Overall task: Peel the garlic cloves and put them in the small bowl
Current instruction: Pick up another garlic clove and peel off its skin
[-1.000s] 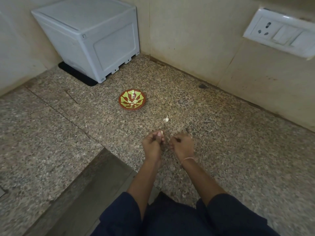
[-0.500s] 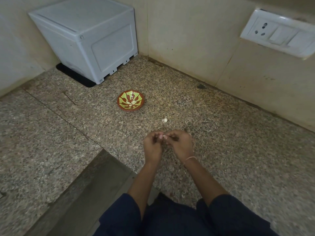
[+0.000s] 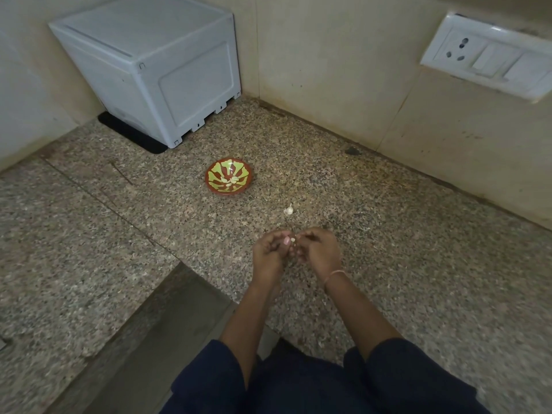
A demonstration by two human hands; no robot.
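A small red-and-green patterned bowl [image 3: 242, 171] sits on the granite counter with several peeled cloves [image 3: 229, 181] inside. One unpeeled garlic clove [image 3: 288, 209] lies on the counter between the bowl and my hands. My left hand [image 3: 268, 252] and my right hand [image 3: 318, 249] are pressed together just below it. Their fingertips pinch a small pale garlic clove [image 3: 292, 240] between them. Most of that clove is hidden by my fingers.
A white plastic box [image 3: 155, 64] stands on a black mat in the back left corner. Tiled walls close the back and right, with a switch and socket plate [image 3: 490, 64] on the right wall. A lower grey ledge [image 3: 149, 339] runs at front left.
My hands, apart a second ago with the clove in the left one, have come together, and both now pinch the clove. The bowl and the loose clove have not moved.
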